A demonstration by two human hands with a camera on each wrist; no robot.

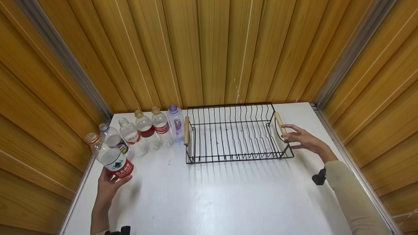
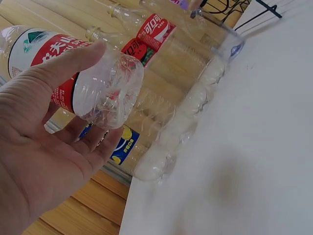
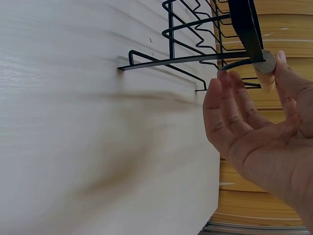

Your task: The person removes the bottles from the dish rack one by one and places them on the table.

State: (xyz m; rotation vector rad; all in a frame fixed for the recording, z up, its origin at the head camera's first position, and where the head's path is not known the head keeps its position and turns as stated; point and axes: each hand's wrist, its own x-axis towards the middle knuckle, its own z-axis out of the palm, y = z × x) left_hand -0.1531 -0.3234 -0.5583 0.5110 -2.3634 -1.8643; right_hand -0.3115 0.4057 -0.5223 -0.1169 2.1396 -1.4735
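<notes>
My left hand [image 1: 109,186] holds an empty plastic bottle [image 1: 112,160] with a red and white label, gripping it near its base. It is tilted, its open neck pointing up and to the left, and its base is off the table in the left wrist view. At the right end of a black wire dish rack [image 1: 228,123], my right hand [image 1: 303,139] pinches the pale wooden handle [image 1: 280,124]. The right wrist view has the thumb against the handle [image 3: 266,73] and curled fingers on its other side.
A row of several empty, capless bottles [image 1: 148,132] stands at the back left, beside the rack's left wooden handle [image 1: 186,130]. Everything rests on a white table [image 1: 202,202]. Yellow wood-look panels [image 1: 212,49] close in the back and sides.
</notes>
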